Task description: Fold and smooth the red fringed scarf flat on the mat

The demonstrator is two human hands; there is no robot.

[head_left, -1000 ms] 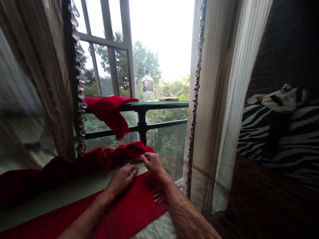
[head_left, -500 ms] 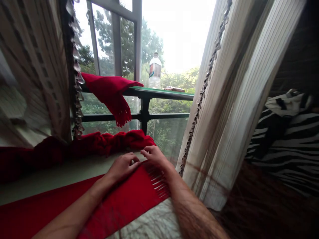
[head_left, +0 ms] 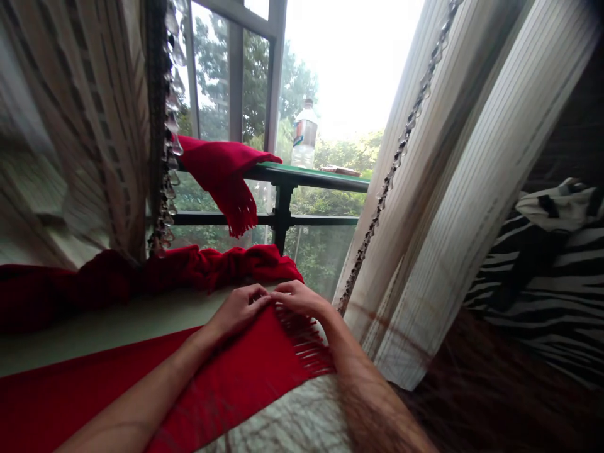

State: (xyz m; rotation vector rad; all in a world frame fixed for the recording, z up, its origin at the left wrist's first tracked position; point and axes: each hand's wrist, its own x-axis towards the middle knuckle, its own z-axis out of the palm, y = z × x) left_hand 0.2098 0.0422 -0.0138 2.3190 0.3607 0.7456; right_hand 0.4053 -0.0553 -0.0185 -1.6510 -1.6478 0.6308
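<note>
A red fringed scarf (head_left: pixel 245 371) lies flat across the pale surface in front of me. At its far right corner, my left hand (head_left: pixel 243 307) pinches the edge with thumb and bent fingers. Close beside it, almost touching its fingertips, my right hand (head_left: pixel 298 297) has its fingers closed on the scarf's fringe (head_left: pixel 309 346) at the same corner. Several loose strands fan out to the right under my right wrist. Just what lies between the fingertips is partly hidden.
Bunched red cloth (head_left: pixel 226 267) runs along the back edge of the pale surface (head_left: pixel 141 324). Another fringed red cloth (head_left: pixel 226 167) hangs over the green railing (head_left: pixel 330 179), which bears a bottle (head_left: pixel 305 135). Curtains (head_left: pixel 453 189) hang at both sides; zebra-striped fabric (head_left: pixel 557 270) is at right.
My right hand has come down and left, from just above the scarf's corner onto its fringe beside my left hand. The whole view has shifted slightly.
</note>
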